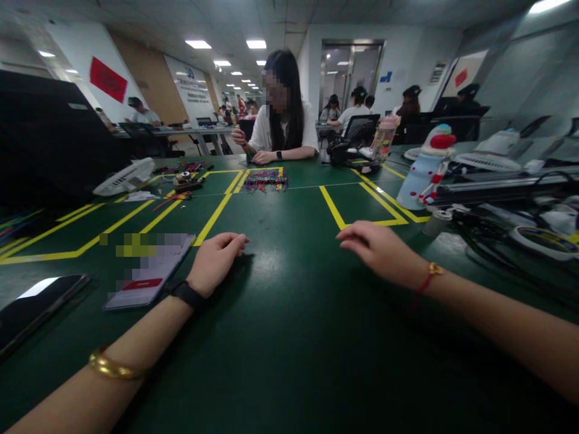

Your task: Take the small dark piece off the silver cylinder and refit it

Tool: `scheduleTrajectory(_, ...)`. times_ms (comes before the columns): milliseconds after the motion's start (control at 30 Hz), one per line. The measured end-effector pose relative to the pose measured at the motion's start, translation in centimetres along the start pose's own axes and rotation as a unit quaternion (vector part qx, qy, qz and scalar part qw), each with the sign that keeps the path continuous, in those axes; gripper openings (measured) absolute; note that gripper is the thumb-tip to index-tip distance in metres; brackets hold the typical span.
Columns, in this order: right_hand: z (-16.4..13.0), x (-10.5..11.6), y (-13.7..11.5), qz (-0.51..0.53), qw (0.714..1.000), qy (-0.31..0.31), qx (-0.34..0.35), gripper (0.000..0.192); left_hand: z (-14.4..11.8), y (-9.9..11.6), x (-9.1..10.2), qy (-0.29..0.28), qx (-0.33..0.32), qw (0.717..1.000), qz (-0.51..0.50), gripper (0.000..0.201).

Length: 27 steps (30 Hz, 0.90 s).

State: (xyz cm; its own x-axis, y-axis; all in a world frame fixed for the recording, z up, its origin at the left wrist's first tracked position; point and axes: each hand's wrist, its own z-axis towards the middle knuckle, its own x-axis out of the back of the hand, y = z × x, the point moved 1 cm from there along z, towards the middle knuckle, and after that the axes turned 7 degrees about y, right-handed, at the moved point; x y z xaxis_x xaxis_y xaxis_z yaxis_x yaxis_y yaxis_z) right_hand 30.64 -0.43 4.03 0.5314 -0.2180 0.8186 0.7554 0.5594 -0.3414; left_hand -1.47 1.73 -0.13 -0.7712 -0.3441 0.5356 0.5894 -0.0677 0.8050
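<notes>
Head view: the left hand (216, 260) rests palm down on the green table (289, 337), fingers pressed loosely together and curled, holding nothing; just beside its wrist lies a phone (149, 271) with a lit screen. A second, dark phone (36, 307) lies further left. The right hand (380, 250) hovers palm down just above the table, fingers together and slightly bent, empty. Across the table a person (283, 114) sits behind a bundle of coloured wires (266, 179); a blue bottle (425, 172) stands at the right
</notes>
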Motion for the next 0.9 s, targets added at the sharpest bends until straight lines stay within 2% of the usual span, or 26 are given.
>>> scheduleTrajectory(100,0.9,5.2,5.2,-0.170,0.980,0.091,-0.054,0.022,-0.1,0.1,0.0,-0.005,-0.004,1.000,0.001,0.038)
scheduleTrajectory(133,1.0,6.9,7.0,-0.223,0.967,0.094,-0.080,0.023,-0.1,0.1,0.0,-0.007,-0.004,1.000,0.003,0.038)
scheduleTrajectory(233,0.5,10.6,12.1,-0.319,0.926,0.031,-0.199,0.025,-0.1,0.1,0.0,-0.009,0.001,1.000,0.013,0.038)
scheduleTrajectory(333,-0.3,12.0,15.1,-0.316,0.905,-0.050,-0.280,0.025,-0.1,-0.1,0.0,-0.011,0.002,1.000,0.024,0.039)
scheduleTrajectory(433,-0.6,11.8,15.7,-0.290,0.904,-0.074,-0.305,0.025,0.0,-0.2,0.0,-0.012,0.004,1.000,0.029,0.040)
scheduleTrajectory(567,-0.5,11.7,15.3,-0.287,0.905,-0.065,-0.307,0.029,0.0,-0.1,0.0,-0.012,0.008,1.000,0.025,0.039)
scheduleTrajectory(800,-0.5,12.8,15.6,-0.306,0.894,-0.050,-0.324,0.032,-0.1,0.1,0.0,-0.011,0.007,1.000,0.013,0.038)
scheduleTrajectory(900,-0.6,12.8,15.9,-0.301,0.890,-0.077,-0.333,0.029,0.0,-0.1,-0.1,-0.009,0.008,1.000,0.009,0.038)
